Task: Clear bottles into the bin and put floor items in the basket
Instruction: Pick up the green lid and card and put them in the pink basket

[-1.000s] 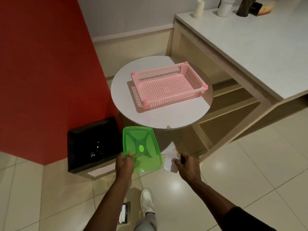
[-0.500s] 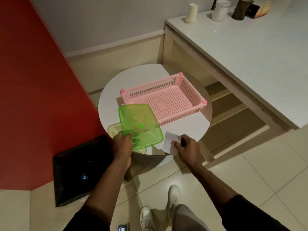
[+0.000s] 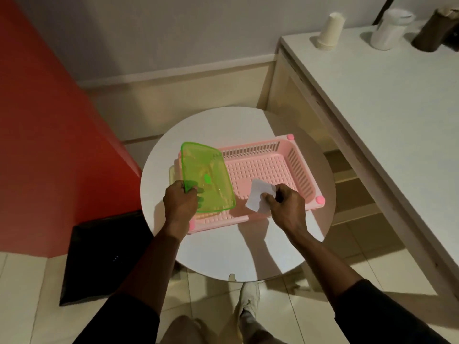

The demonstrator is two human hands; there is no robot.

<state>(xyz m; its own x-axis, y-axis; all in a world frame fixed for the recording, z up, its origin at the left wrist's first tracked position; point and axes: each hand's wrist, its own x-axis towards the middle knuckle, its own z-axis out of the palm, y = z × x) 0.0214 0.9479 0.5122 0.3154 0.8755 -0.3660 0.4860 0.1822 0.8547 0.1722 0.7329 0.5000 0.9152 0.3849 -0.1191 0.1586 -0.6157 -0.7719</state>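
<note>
A pink slotted basket (image 3: 268,167) rests on a round white table (image 3: 238,252). My left hand (image 3: 180,202) grips the near edge of a translucent green plastic lid (image 3: 206,177), held tilted over the basket's left end. My right hand (image 3: 285,207) pinches a small white piece of paper (image 3: 258,197) over the basket's front right part. A black bin (image 3: 99,259) with a dark liner stands on the floor to the left of the table, below the red wall.
A long white counter (image 3: 387,100) runs along the right, with a paper cup stack (image 3: 329,31), a white container (image 3: 390,28) and a dark holder (image 3: 432,31) at its far end. Open shelves lie beneath it. My shoe (image 3: 248,296) stands on the tiled floor beside the table.
I have stepped up to the table. Both hands have risen from floor level to over the basket, carrying the green lid and the paper with them.
</note>
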